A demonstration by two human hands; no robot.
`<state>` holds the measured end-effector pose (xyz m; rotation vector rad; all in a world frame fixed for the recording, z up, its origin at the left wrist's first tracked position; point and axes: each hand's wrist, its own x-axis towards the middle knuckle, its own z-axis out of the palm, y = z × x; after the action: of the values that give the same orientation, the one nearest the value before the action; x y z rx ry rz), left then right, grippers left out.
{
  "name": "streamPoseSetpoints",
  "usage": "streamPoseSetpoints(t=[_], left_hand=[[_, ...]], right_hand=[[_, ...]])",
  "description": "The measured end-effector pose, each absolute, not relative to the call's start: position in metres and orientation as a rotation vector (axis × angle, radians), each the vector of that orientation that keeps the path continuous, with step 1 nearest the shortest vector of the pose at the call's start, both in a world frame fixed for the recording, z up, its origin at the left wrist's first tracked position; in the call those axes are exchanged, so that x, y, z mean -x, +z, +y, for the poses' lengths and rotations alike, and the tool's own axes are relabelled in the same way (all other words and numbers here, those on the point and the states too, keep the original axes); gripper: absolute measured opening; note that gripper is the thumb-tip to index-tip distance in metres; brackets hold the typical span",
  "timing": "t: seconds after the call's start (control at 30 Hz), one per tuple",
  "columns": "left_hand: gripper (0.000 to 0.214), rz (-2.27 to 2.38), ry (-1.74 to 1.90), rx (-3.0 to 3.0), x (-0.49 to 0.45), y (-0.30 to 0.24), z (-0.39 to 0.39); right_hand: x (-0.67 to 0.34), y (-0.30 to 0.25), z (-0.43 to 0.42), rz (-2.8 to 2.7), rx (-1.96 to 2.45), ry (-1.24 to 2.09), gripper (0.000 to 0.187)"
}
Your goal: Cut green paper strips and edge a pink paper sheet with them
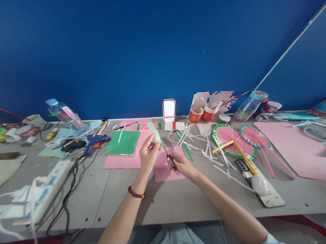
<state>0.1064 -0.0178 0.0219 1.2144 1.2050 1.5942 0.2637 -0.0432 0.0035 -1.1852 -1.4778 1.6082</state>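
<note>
My left hand [149, 153] pinches a pale green strip of paper [153, 130], which stands up from the fingers and leans left. In my right hand [180, 163] is a pair of scissors [171, 161] with dark handles, its blades pointing up and left at the strip's right edge. Whether the blades touch the paper cannot be made out. Below both hands lies a pink paper sheet [167, 174]. A green packet of paper [123, 142] rests on pink paper to the left. White paper strips [207, 152] are scattered to the right of the scissors.
At left are a power strip [53, 187], black cables and a blue glue gun [93, 143]. Rightward lie watermelon-patterned paper fans [226, 132], a phone [270, 200] and a large pink sheet [300, 145]. Red paper cups [196, 114] stand by the blue wall.
</note>
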Motion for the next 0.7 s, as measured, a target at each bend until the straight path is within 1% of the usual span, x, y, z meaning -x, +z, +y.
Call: streamPoseSetpoints(t=[0.7], left_hand=[[0.054,1.195,1.597,-1.204,-0.1063,0.0228,-0.0180]], right_hand=[[-0.2635,-0.0036,-0.0423,-1.479,1.168,1.548,0.037]])
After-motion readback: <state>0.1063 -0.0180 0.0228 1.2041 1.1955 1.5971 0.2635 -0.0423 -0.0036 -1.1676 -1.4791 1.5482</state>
